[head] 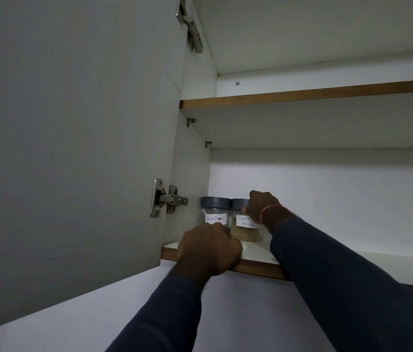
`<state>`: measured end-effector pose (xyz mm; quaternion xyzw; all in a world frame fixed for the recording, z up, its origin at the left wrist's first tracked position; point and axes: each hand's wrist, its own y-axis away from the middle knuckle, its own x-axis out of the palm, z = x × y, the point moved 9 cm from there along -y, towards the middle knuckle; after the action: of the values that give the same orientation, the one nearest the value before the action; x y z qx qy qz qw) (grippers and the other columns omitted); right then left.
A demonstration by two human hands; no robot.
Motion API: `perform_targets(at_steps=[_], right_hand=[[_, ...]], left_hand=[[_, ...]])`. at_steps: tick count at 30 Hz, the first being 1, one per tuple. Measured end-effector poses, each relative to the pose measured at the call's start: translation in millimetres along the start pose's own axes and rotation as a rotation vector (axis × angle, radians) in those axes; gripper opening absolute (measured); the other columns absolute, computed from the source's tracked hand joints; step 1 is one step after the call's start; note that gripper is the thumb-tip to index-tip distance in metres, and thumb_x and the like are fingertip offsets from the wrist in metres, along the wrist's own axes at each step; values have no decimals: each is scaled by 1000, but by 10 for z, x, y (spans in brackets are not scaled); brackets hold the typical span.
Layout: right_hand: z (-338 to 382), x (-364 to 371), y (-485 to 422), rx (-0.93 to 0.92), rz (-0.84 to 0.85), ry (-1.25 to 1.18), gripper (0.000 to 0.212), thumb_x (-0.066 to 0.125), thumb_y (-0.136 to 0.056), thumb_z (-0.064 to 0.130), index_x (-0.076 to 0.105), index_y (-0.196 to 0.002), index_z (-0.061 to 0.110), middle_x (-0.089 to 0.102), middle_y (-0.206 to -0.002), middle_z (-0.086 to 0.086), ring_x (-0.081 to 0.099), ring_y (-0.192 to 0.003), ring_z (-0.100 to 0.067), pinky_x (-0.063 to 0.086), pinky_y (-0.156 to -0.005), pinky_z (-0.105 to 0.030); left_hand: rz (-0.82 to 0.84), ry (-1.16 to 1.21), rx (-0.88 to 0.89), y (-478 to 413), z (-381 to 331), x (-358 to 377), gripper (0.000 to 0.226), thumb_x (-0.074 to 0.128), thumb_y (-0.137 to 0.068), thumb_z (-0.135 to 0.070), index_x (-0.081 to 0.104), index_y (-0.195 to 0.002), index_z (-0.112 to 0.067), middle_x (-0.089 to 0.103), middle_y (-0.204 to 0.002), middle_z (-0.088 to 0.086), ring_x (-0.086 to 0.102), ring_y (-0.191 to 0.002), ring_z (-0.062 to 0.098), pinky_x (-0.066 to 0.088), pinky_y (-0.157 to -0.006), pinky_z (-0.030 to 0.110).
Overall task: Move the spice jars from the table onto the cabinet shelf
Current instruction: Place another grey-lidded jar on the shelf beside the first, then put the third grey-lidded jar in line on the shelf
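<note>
Since 2 jars already stood on the lower shelf [258, 266] near the centre of the frame, I judged the placing nearly done and the risk to lie in the letting go. The Black Pepper jar [215, 214] sat hard against the cabinet's left wall, and the Garam Masala jar [245, 231] stood just right of it, their grey lids touching.

My right hand [261, 205] gripped the Garam Masala jar at its lid, fingers curled round the rim from the right. My left hand [209, 251] was low at the shelf's front edge, fingers curled. It hid the base of the Black Pepper jar, so I could not tell whether it held that jar or the edge.

Both jars looked close to the front lip. I judged that a right hand drawn back while hooked on the lid could tip the Garam Masala jar forward off the shelf. A nudge leftward might also rock the Black Pepper jar, since the 2 touched. The open door [73, 148] and its hinge [168, 198] crowded the left side, so the left wrist had little room to withdraw cleanly.
</note>
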<state>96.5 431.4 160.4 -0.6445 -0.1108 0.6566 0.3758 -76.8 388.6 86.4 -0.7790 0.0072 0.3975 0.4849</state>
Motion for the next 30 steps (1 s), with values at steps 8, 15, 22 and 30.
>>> perform_targets(at_steps=[8,15,22,30], right_hand=[[-31,43,8,23,46,-36,38,57,-94,32,51,-123,8,60,-125,-15,59,-111,-31,42,-79,-31],[49,-224,549,6,16,28,49,54,-91,44,44,-130,16,53,-131,-11,50,-121,-33,38,-100,-46],[45,-488,2066,-212,140,-71,48,44,-96,52,57,-121,13,61,-128,-14,56,-116,-32,45,-94,-38],[-1632,160,4918,-33,190,-223,38,70,-87,31,65,-119,11,62,-130,-12,53,-126,-28,33,-107,-31]], left_hand=[[-45,-11,9,-2,-1,-26,31,39,-78,-42,43,-56,-20,44,-59,-6,51,-66,19,35,-58,26],[-304,80,-9,184,-24,-260,36,39,-70,-37,33,-41,-16,35,-44,-5,34,-43,9,15,-43,23],[-283,97,-165,414,-99,-315,40,50,-85,-39,62,-60,-11,64,-64,10,58,-60,28,41,-55,29],[-136,702,-15,2564,-1476,764,36,53,-90,-29,69,-66,-7,65,-58,4,62,-55,16,46,-54,31]])
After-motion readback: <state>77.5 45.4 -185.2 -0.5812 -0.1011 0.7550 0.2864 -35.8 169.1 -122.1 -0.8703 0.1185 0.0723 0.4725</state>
